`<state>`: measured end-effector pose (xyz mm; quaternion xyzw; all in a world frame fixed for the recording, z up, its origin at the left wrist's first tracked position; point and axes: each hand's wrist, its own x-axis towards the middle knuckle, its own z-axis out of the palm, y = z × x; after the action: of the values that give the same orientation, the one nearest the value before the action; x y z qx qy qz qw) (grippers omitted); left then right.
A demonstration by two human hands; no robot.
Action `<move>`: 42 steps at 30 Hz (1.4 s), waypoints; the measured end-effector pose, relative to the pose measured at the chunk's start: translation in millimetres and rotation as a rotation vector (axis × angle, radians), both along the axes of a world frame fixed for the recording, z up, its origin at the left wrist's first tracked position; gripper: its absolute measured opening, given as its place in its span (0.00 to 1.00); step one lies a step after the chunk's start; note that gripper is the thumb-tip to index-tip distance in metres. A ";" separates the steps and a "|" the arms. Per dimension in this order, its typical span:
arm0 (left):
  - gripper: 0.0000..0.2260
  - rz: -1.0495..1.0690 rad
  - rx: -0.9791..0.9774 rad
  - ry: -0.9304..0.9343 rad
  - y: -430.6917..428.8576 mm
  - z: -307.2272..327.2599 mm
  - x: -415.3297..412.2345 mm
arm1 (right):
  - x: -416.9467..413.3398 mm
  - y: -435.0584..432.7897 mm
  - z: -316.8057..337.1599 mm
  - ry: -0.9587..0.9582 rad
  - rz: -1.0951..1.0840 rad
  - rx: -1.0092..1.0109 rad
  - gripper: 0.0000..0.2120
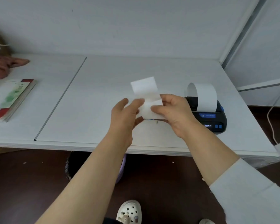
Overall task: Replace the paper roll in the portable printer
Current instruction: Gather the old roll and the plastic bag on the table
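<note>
Above the middle of the white table [94,97], both hands hold a white paper roll [148,109]. Its loose end sticks up as a flat strip [144,86]. My left hand [124,113] grips the roll from the left and my right hand [174,110] pinches it from the right. Just right of my right hand the black portable printer [212,117] with blue buttons sits on the table. A curl of white paper [204,96] arches up out of the printer's top slot.
A stack of books [13,99] lies at the table's left. Pinkish cloth [5,65] sits at the far left back. A seam [61,97] runs across the tabletop. A cable [271,123] hangs off the right side. A white clog [129,210] shows on the dark floor.
</note>
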<state>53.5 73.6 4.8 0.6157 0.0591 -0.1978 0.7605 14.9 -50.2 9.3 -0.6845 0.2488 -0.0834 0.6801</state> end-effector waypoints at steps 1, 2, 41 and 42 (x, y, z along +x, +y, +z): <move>0.20 -0.024 -0.015 0.030 1.5 1.7 0.0 | -1.0 1.6 1.6 0.000 0.039 -0.015 0.16; 0.13 -0.034 -0.021 0.030 2.1 2.2 -1.5 | -2.1 3.7 3.5 -0.004 0.075 -0.033 0.17; 0.12 0.209 -0.220 0.174 16.0 -11.9 -8.0 | 2.0 17.4 -5.8 0.069 0.137 0.257 0.05; 0.13 0.207 -0.226 0.184 16.7 -11.7 -8.7 | 0.8 18.2 -4.1 0.068 0.135 0.276 0.06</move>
<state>44.8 90.3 -6.9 0.4962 0.1686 -0.1794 0.8326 15.6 -32.0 5.2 -0.6023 0.2342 0.0205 0.7629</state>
